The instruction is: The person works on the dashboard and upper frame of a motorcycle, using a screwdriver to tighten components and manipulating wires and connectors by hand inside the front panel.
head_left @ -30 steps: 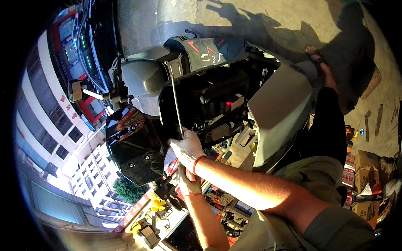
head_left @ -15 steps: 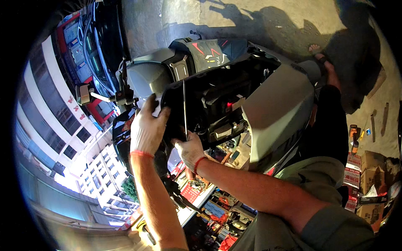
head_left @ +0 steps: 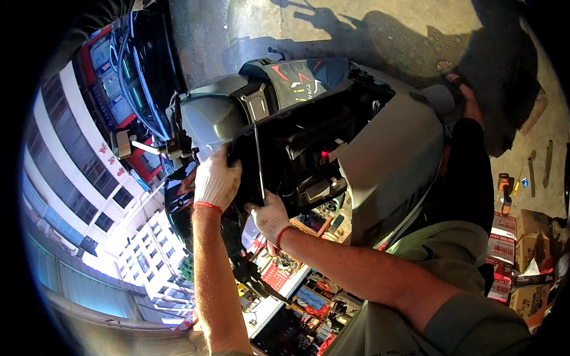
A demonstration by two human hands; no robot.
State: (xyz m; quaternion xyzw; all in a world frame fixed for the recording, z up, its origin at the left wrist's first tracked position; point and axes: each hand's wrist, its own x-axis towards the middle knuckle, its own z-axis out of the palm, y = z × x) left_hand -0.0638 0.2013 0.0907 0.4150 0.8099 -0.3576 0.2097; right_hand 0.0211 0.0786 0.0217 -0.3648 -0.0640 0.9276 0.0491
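A grey and black scooter (head_left: pixel 389 157) stands in front of me, its dark inner compartment (head_left: pixel 309 133) uncovered and a small red light glowing inside. My left hand (head_left: pixel 217 178), in a white glove with a red cuff, rests at the compartment's front edge beside the grey rounded cover (head_left: pixel 215 118). Its fingers are curled in, and what they grip is hidden. In the other white glove, my right hand (head_left: pixel 271 217) is closed around the lower end of a long thin metal rod (head_left: pixel 259 157). The rod points away from me across the opening.
Handlebar and mirror (head_left: pixel 123 144) stick out at the left. Beneath the scooter lies a clutter of tools and parts (head_left: pixel 320 302). An orange power drill (head_left: pixel 505 193) lies on the floor at right, near cardboard boxes (head_left: pixel 528 249). A parked car (head_left: pixel 151 65) stands at far left.
My left hand has shifted slightly right and down, and its fingers have drawn in. The rod's far end leans a little more to the left. My right hand has dropped slightly.
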